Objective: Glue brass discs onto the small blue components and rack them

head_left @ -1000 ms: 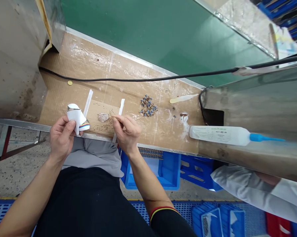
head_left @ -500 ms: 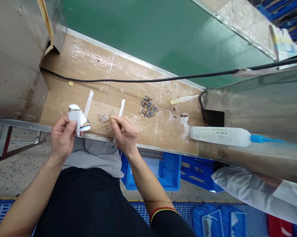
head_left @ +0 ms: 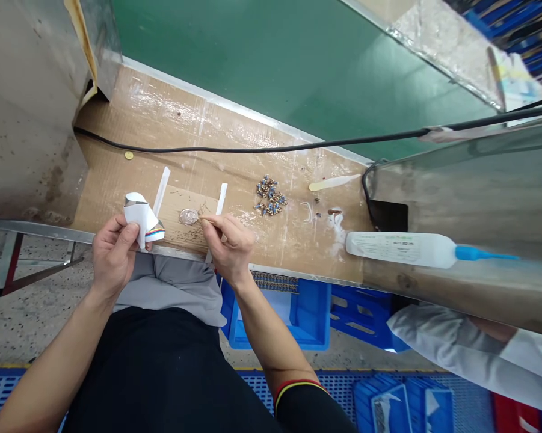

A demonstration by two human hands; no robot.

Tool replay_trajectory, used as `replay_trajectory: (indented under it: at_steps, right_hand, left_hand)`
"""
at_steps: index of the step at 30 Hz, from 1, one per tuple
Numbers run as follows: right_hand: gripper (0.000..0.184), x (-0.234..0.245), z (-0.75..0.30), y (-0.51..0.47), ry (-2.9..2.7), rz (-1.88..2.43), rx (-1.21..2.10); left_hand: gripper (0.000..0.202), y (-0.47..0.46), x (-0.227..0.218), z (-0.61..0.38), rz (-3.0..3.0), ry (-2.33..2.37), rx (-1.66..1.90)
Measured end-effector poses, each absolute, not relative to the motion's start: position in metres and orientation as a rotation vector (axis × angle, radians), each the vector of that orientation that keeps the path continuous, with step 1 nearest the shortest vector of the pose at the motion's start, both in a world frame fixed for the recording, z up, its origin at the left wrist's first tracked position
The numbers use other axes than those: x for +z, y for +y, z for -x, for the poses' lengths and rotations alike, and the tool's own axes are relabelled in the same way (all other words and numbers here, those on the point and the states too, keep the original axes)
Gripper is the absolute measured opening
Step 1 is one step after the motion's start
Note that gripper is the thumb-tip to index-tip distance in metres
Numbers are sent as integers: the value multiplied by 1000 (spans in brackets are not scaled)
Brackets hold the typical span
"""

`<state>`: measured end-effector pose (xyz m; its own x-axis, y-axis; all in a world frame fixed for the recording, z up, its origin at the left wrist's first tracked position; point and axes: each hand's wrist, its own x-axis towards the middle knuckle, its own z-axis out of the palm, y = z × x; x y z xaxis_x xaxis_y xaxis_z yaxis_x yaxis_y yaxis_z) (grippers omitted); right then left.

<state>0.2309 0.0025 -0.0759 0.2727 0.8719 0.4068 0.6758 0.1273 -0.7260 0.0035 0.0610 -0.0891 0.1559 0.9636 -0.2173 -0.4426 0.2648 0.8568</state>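
My left hand (head_left: 116, 248) grips a folded piece of white paper (head_left: 138, 218) with rainbow stripes along one edge, held above the front of the bench. Between thumb and forefinger, my right hand (head_left: 231, 248) pinches a thin stick (head_left: 206, 218). Its far end reaches toward a round, shiny, clear-looking patch (head_left: 188, 217); whether they touch I cannot tell. The patch lies on a cardboard piece (head_left: 194, 198) strewn with tiny dark specks and taped at both sides. Right of it sits a pile of small blue and brass-coloured parts (head_left: 271, 195).
A white bottle with a blue nozzle (head_left: 401, 249) lies at the right. Behind the work area runs a black cable (head_left: 252, 148). A flat wooden stick (head_left: 334, 182) rests near the pile. Below the bench edge stands a blue crate (head_left: 313, 325); another person's sleeve (head_left: 460, 349) shows at right.
Very little differs. Both hands keep their hold and place, and the stick stays beside the round patch. The whole view has shifted slightly.
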Motion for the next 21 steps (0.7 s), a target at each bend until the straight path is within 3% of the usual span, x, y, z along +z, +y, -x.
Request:
replay_trajectory:
  at_steps: [21]
  right_hand:
    - [17,-71,-228,-7,-1464,1621,276]
  left_hand:
    - [35,61,-88,-3,-746,911,1143]
